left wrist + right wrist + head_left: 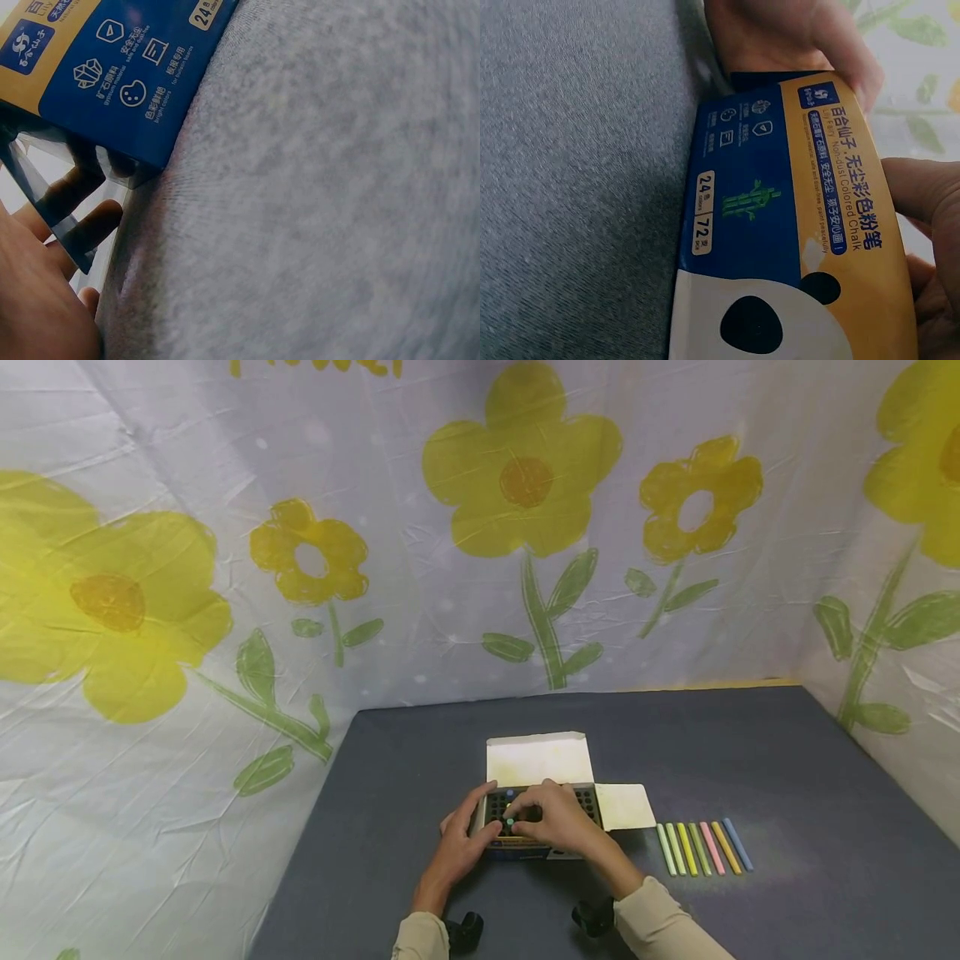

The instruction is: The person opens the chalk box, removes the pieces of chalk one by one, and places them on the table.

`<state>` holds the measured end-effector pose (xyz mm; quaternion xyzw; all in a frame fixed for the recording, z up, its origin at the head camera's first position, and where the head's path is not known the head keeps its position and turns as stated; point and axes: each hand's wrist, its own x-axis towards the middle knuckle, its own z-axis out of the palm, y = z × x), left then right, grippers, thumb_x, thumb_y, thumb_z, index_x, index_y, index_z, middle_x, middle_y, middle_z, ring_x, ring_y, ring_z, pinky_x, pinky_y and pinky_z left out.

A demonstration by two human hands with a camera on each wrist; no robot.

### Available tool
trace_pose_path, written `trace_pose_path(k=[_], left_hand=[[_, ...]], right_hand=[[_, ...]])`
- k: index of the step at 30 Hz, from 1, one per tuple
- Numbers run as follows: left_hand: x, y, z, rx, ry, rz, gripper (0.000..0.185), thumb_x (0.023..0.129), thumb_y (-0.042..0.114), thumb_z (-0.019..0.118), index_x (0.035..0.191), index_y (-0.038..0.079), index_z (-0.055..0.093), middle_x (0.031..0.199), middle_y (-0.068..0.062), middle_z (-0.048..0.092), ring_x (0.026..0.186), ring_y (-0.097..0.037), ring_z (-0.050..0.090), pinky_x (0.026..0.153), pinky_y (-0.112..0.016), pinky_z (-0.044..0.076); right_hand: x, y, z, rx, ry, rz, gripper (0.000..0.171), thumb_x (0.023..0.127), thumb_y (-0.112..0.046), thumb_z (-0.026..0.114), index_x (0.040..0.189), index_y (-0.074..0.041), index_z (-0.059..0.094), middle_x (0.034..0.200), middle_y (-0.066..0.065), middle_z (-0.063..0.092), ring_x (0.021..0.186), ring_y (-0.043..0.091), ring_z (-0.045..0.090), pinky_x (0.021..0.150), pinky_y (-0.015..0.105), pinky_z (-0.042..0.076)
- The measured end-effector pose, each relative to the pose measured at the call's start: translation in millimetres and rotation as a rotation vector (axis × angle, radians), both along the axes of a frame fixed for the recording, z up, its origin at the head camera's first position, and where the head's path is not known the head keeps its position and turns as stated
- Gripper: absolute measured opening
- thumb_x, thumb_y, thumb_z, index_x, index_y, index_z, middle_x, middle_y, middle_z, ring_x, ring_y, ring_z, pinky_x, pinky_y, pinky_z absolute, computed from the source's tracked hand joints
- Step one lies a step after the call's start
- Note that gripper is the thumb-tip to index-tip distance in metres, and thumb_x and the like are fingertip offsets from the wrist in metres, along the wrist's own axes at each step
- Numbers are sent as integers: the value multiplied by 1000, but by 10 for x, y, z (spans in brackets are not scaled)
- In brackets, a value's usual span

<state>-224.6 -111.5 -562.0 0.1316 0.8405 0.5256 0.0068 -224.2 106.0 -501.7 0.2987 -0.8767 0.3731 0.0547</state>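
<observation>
An opened box of colored chalk (pixel 517 852) lies on the dark table, its inside filled with a black grid of round holes. My left hand (pixel 456 850) grips the box's left end, thumb at the front corner and fingers toward the back one. Over the holes, my right hand (pixel 558 817) pinches a green-tipped chalk stick (pixel 510 821) between thumb and index finger; most of that stick is hidden. The right wrist view shows the printed blue and yellow front (pixel 742 180) with a panda. A loose end flap (pixel 45 195) crosses my left fingers in the left wrist view.
A white lid flap (pixel 540 758) lies folded back behind the box, and a side flap (pixel 626 806) sticks out right. Right of it, several chalk sticks, including a pink one (pixel 712 848), lie in a row. A flower-printed cloth (pixel 420 610) hangs around the table.
</observation>
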Motion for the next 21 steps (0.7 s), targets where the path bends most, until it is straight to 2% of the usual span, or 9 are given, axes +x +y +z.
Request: trace_pose_path(k=[6, 9, 15, 16, 21], left_hand=[[-10, -3, -1, 8, 11, -13, 58, 97, 31, 63, 150, 46, 43, 156, 1, 47, 137, -39, 33, 97, -59, 39], [-13, -3, -7, 1, 17, -8, 58, 97, 32, 64, 150, 46, 44, 155, 0, 48, 136, -38, 35, 95, -59, 41], [-6, 3, -10, -14, 13, 11, 58, 96, 34, 64, 149, 49, 44, 156, 3, 48, 140, -40, 31, 100, -68, 34], [-6, 3, -9, -13, 11, 12, 58, 97, 34, 64, 148, 49, 44, 156, 3, 48, 140, -40, 31, 101, -68, 32], [-6, 0, -13, -32, 18, 17, 57, 96, 35, 63, 149, 48, 45, 152, 2, 52, 133, -38, 39, 94, -59, 40]], right_hand=[[-7, -8, -3, -36, -6, 1, 16, 87, -17, 80, 103, -18, 81, 101, -3, 78, 89, 14, 62, 86, 43, 32], [-9, -1, -11, -55, -13, 3, 16, 88, -17, 79, 104, -18, 80, 99, -5, 78, 83, 10, 61, 87, 43, 32], [-14, 18, -31, -108, -60, 21, 18, 90, -18, 77, 108, -18, 79, 95, -7, 76, 81, 8, 56, 87, 41, 31], [-16, 21, -32, -122, -71, 32, 18, 91, -18, 77, 109, -18, 78, 95, -7, 76, 82, 9, 55, 85, 39, 33], [-14, 34, -22, -181, -115, 96, 20, 95, -18, 72, 114, -13, 75, 100, -2, 76, 84, 6, 58, 77, 27, 49]])
